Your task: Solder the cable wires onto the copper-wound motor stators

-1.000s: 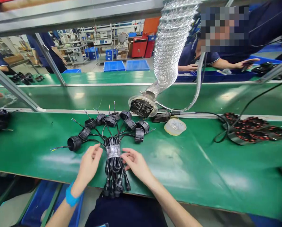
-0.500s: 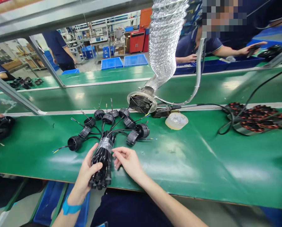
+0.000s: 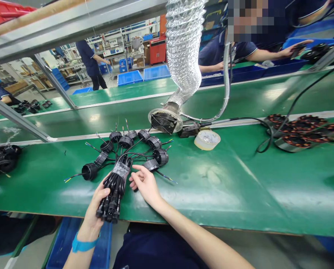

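Note:
A bundle of black cables [image 3: 114,186], wrapped with a clear band near its middle, lies on the green belt [image 3: 211,186]. Its round black connector caps [image 3: 144,147] fan out toward the far side. My left hand [image 3: 95,211] is closed around the bundle's plug end at the belt's near edge. My right hand [image 3: 144,184] rests beside the band with fingers loosely spread, touching the cables near one cap.
A fan [image 3: 164,121] on a silver flexible duct [image 3: 183,48] sits behind the cables, next to a tape roll [image 3: 207,139]. Copper-wound parts [image 3: 298,130] lie at right. Black parts [image 3: 3,157] lie at far left. Other people work across the belt.
My left hand has taken hold of the bundle's plug end and swung it to the left. The right hand shifted slightly along the cables. The view has tilted.

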A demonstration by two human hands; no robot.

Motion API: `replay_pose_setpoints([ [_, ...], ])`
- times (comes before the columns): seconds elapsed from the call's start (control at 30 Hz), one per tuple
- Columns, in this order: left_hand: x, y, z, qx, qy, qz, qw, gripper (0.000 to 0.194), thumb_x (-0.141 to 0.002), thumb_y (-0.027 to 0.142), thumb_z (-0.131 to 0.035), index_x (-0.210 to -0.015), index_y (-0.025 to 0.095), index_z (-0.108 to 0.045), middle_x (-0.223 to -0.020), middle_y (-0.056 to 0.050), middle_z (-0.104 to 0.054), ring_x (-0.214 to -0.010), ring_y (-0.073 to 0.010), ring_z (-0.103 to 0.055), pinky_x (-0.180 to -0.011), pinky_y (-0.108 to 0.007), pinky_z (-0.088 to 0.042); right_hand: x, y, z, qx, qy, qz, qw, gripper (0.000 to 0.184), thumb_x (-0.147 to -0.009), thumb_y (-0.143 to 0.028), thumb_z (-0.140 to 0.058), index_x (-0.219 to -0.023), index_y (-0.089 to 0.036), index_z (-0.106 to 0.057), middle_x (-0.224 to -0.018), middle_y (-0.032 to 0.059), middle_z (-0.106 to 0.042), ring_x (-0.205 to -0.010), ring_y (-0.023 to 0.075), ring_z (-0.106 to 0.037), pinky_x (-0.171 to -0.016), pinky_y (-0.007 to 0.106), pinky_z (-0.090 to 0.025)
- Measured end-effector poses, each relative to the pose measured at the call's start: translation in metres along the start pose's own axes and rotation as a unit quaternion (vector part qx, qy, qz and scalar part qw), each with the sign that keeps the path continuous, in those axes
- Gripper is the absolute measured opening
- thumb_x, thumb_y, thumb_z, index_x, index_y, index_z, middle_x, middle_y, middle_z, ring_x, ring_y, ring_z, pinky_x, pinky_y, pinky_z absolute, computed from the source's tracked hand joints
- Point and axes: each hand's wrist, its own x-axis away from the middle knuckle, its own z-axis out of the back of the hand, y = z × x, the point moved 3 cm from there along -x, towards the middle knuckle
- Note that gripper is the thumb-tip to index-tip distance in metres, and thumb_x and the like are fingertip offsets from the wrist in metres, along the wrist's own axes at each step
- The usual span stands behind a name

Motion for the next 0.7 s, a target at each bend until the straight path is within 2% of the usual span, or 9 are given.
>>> replay_pose_setpoints([
  [0.2, 0.0002, -0.0014, 0.0022, 0.006, -0.003, 0.003, 1.0, 0.067, -0.066, 0.031, -0.077, -0.131, 0.018, -0.062, -0.094, -0.007, -0.074, -0.076, -0.0208, -0.068, -0.068, -0.025, -0.054, -0.0048, -0.0053, -0.0024, 0.054, 0.02, -0.009, 0.998, 0.046, -0.079, -0.046, -0.06, -0.111, -0.013, -0.06, -0.069, 0.0008, -0.066, -0.041, 0.0115, -0.059, -0.037, 0.021, -0.046],
  [0.37, 0.0006, -0.0003, 0.0021, 0.015, -0.011, 0.001, 1.0, 0.062, -0.068, 0.03, -0.077, -0.128, 0.019, -0.064, -0.094, -0.006, -0.074, -0.077, -0.0199, -0.068, -0.066, -0.023, -0.054, -0.0082, -0.0053, -0.0029, 0.044, 0.02, -0.036, 0.998, 0.048, -0.076, -0.05, -0.063, -0.104, -0.01, -0.063, -0.063, 0.0018, -0.066, -0.04, 0.0136, -0.06, -0.036, 0.021, -0.046],
  [0.57, 0.0013, -0.0003, 0.0017, 0.025, -0.009, 0.01, 1.0, 0.064, -0.067, 0.029, -0.077, -0.129, 0.019, -0.063, -0.095, -0.006, -0.074, -0.067, -0.0167, -0.066, -0.065, -0.023, -0.055, -0.0105, -0.0028, -0.0043, 0.049, 0.025, -0.03, 0.998, 0.039, -0.076, -0.049, -0.064, -0.091, -0.013, -0.064, -0.061, 0.0021, -0.066, -0.04, 0.0129, -0.06, -0.036, 0.019, -0.044],
  [0.7, 0.0005, -0.0015, 0.0023, 0.023, -0.017, 0.015, 0.999, 0.07, -0.067, 0.03, -0.076, -0.134, 0.018, -0.059, -0.1, -0.008, -0.074, -0.076, -0.0205, -0.069, -0.065, -0.024, -0.056, -0.0108, -0.0031, -0.0045, 0.069, 0.015, -0.017, 0.997, 0.034, -0.079, -0.047, -0.061, -0.086, -0.014, -0.061, -0.059, 0.0009, -0.064, -0.04, 0.0122, -0.059, -0.036, 0.018, -0.043],
])
